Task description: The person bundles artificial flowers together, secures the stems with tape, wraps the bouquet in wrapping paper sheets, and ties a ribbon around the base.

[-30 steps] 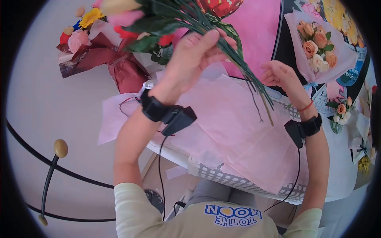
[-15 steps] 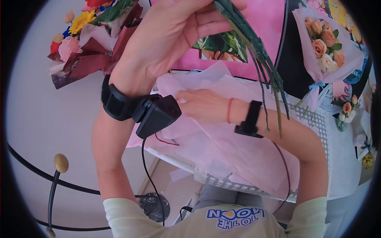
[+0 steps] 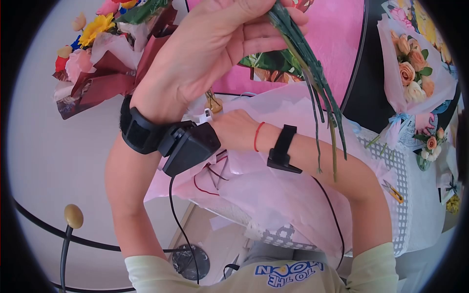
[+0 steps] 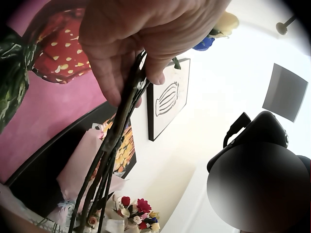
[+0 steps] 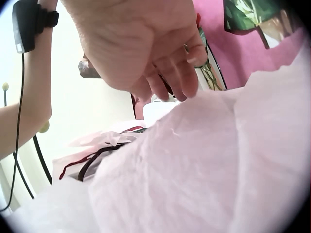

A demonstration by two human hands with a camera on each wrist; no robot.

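My left hand (image 3: 215,49) is raised high over the table and pinches a bundle of green flower stems (image 3: 317,80). In the left wrist view the thumb and fingers close round those stems, whose cut ends hang down; the flower heads are mostly out of frame. My right hand (image 3: 235,128) reaches across to the left, low over pale pink wrapping paper (image 3: 293,198). Its fingers (image 5: 177,77) are loosely bent in the right wrist view, with nothing visible in them. A small white object (image 3: 206,115) shows right by that hand, partly hidden.
Dark red and black cords (image 3: 205,189) lie left on the paper. Yellow-handled snips (image 3: 393,192) rest at the right. A wrapped rose bouquet (image 3: 410,73) and a small vase (image 3: 424,160) stand right; another bouquet (image 3: 105,58) is at left. A strawberry picture (image 3: 332,44) stands behind.
My left hand has come closer to the camera with the stems. My right hand has left the stem ends and swung left over the paper. The yellow-handled snips have come into view.
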